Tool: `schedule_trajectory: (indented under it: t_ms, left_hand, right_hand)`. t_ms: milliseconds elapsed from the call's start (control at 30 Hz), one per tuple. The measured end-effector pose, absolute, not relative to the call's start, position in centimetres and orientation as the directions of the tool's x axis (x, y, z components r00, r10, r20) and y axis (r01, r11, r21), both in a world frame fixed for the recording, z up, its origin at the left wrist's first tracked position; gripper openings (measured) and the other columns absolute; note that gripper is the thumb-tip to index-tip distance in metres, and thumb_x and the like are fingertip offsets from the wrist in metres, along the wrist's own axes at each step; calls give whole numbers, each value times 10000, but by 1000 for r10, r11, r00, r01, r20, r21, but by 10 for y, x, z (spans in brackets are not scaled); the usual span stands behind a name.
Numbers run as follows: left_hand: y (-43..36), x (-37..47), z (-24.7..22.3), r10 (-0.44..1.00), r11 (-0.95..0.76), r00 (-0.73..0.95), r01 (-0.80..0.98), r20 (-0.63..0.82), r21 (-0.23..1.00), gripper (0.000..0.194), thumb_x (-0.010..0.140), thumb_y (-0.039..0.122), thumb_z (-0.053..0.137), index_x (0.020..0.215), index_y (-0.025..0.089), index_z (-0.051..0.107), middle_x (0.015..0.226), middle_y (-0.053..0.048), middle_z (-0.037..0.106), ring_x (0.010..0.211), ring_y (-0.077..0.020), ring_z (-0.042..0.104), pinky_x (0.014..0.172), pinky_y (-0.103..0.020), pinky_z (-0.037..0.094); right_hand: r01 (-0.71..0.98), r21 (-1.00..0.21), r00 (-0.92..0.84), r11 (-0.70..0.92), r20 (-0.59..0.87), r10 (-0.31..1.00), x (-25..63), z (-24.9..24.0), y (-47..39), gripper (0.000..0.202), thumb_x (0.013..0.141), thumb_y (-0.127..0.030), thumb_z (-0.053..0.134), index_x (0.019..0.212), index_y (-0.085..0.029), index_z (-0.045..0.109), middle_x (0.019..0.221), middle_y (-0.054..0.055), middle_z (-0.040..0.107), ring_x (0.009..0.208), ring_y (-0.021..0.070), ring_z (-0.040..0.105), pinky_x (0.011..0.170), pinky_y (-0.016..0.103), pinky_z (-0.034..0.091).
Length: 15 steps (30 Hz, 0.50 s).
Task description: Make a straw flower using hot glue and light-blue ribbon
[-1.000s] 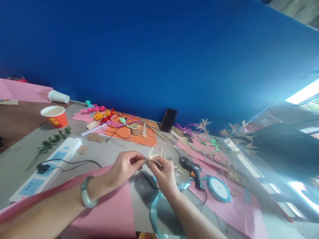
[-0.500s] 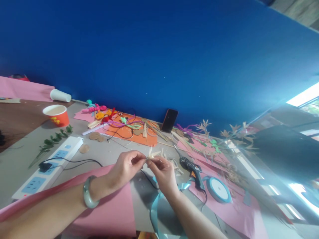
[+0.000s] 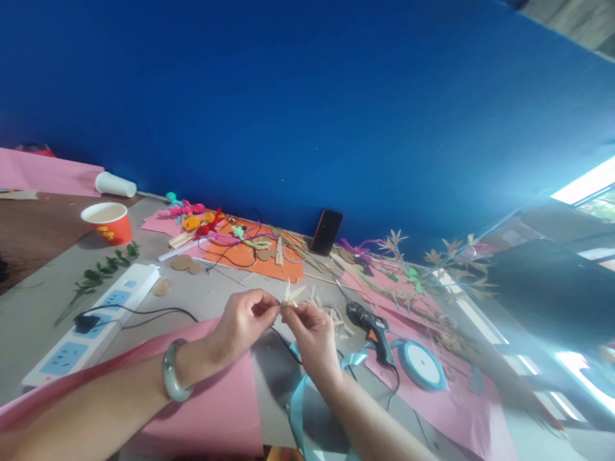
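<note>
Between my fingertips is a small pale flower of straw-like strips [image 3: 290, 296], its pointed petals sticking up and to the right. My left hand [image 3: 245, 320], with a jade-coloured bangle [image 3: 175, 371] on its wrist, pinches its base from the left. From the right, my right hand [image 3: 311, 331] pinches the same spot, fingertips meeting the left ones. Fingers hide the flower's base. Loose pale strips [image 3: 342, 323] lie just right of my right hand. A black glue gun [image 3: 372, 325] rests beyond them on pink paper.
A white power strip [image 3: 96, 320] with a plugged-in cord lies at left, near a green leafy sprig [image 3: 96, 278] and a red paper cup [image 3: 109, 224]. A phone [image 3: 327, 232] leans on the blue wall. Blue ribbon on a spool [image 3: 423, 365] and straw flowers [image 3: 451, 256] are at right.
The flower has turned slightly in my fingertips, and my right hand has shifted a little to the left. Both hands keep their pinch.
</note>
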<state>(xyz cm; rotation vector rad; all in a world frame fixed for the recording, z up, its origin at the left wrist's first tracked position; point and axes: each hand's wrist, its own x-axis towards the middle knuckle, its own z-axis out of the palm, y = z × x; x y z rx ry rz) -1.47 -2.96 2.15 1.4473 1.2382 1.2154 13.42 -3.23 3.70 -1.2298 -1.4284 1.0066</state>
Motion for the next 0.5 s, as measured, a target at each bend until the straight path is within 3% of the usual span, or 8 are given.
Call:
schedule_trajectory:
  t_ms: [200, 500]
  left_hand:
    - [-33, -17, 24, 966, -252, 0, 226, 259, 941, 133, 818, 255, 607, 794, 151, 687, 747, -40, 713, 647, -132, 640, 598, -200, 497]
    - [-35, -22, 22, 862, -467, 26, 434, 507, 771, 103, 845, 235, 579, 796, 180, 651, 779, -46, 706, 683, -137, 643, 634, -223, 491]
  right_hand:
    - [91, -981, -18, 173, 172, 985, 128, 35, -40, 69, 741, -241, 685, 766, -177, 683, 762, 45, 706, 735, 185, 644, 724, 299, 507]
    - [111, -979, 24, 170, 174, 985, 121, 32, -36, 197, 785, -347, 682, 706, -168, 670, 667, 33, 656, 663, 165, 592, 665, 289, 495]
